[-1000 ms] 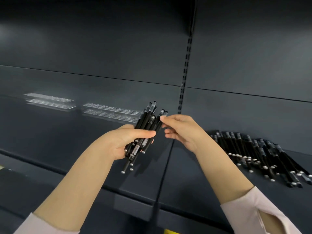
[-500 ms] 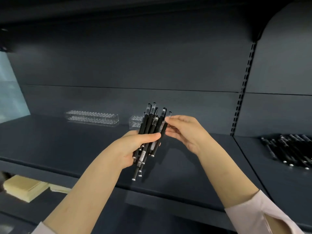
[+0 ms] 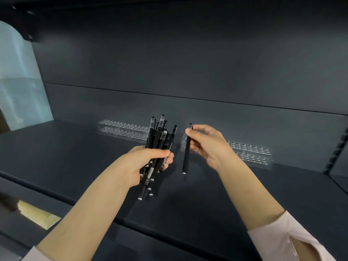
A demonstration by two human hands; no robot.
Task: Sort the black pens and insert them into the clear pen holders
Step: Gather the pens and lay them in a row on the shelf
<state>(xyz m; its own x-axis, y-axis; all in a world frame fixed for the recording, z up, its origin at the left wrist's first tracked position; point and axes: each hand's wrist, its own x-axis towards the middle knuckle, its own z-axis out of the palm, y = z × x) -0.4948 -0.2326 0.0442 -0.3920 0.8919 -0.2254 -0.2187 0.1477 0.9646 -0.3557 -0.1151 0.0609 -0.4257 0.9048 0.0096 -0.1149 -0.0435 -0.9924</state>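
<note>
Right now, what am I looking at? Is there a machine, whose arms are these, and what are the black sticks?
No machine here: a person wears a camera on the head, so this single picture looks forward and down at their own hands. The left hand grips a bundle of black pens. The right hand pinches a single black pen near its top, above the dark shelf. Farther back on the shelf sit a left clear pen holder and a right clear pen holder, with rows of small holes for pens.
</note>
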